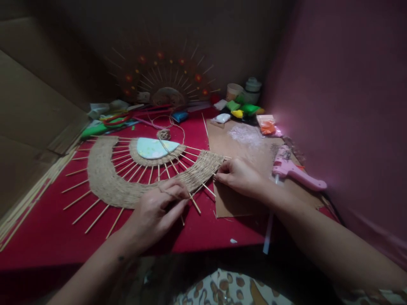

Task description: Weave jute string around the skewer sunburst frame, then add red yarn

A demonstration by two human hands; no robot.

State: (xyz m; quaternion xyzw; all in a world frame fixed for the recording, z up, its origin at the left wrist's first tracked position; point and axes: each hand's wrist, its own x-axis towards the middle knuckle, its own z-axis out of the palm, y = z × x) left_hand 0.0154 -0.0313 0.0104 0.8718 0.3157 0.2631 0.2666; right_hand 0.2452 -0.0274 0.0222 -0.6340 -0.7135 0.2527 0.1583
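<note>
A half-round woven fan [117, 192] of thin wooden sticks and twine lies on the red cloth. A pale blue-green half disc [155, 147] sits at its centre, and a small ball of twine [164, 134] rests just above. My left hand [162, 203] is closed over the lower edge of the woven band, with a strand of twine [168, 193] running across its fingers. At the band's right end, my right hand [233, 176] pinches the edge by the outermost sticks. Its fingertips partly hide what lies between them.
A pink glue gun [294, 171] lies on a cardboard sheet [241, 201] at right. Behind are coloured clay packets [237, 113], a paper cup [234, 91] and a finished-looking fan with flowers [168, 95]. Scissors [116, 118] lie back left; loose sticks [30, 201] line the left edge.
</note>
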